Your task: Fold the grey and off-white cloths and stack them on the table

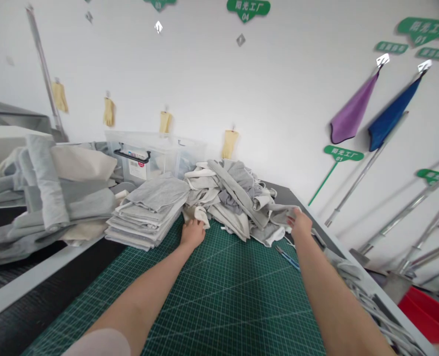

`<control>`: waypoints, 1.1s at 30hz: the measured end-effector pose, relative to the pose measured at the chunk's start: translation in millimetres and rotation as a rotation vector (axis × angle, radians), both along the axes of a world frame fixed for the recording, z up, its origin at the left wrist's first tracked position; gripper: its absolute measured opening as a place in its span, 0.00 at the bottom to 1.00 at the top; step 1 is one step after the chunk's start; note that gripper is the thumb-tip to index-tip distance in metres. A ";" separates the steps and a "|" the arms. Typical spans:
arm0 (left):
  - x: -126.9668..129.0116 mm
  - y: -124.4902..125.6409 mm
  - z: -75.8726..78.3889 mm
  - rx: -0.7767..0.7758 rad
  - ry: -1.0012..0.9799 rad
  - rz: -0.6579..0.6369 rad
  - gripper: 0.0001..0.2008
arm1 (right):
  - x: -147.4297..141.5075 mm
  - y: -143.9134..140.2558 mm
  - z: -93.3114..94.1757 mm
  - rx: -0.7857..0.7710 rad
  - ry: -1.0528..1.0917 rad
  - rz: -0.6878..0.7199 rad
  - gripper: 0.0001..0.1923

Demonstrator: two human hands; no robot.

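Note:
A loose heap of grey and white garments [234, 198] lies at the far end of a green cutting mat [219, 291]. My left hand [192, 232] reaches into the heap's near left edge and grips a white-trimmed piece. At the heap's right edge, my right hand [299, 223] closes on a grey piece. A neat stack of folded grey garments [147, 215] sits just left of my left hand.
A blue-handled tool [288, 257] lies on the mat by my right wrist. Further grey and cream cloth is piled at the left [45, 188]. A clear plastic box [145, 155] stands against the wall. Cloth scraps line the right edge, above a red bin [427, 311].

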State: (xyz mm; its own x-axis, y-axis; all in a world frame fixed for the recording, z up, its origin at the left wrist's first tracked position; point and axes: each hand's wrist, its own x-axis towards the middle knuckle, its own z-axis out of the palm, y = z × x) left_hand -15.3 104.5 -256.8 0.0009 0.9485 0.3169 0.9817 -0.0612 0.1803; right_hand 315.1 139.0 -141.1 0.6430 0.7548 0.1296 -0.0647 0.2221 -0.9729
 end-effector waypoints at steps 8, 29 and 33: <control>-0.6 -0.9 2.3 -0.018 -0.007 -0.010 0.15 | -19.3 -38.5 80.7 0.213 0.133 0.172 0.04; 0.1 -30.1 24.5 0.150 -0.087 -0.091 0.16 | -54.1 -217.9 77.1 0.110 0.003 0.465 0.11; 19.8 -61.0 22.5 0.146 -0.196 -0.329 0.16 | -76.0 -240.1 33.7 -0.103 -0.133 0.629 0.13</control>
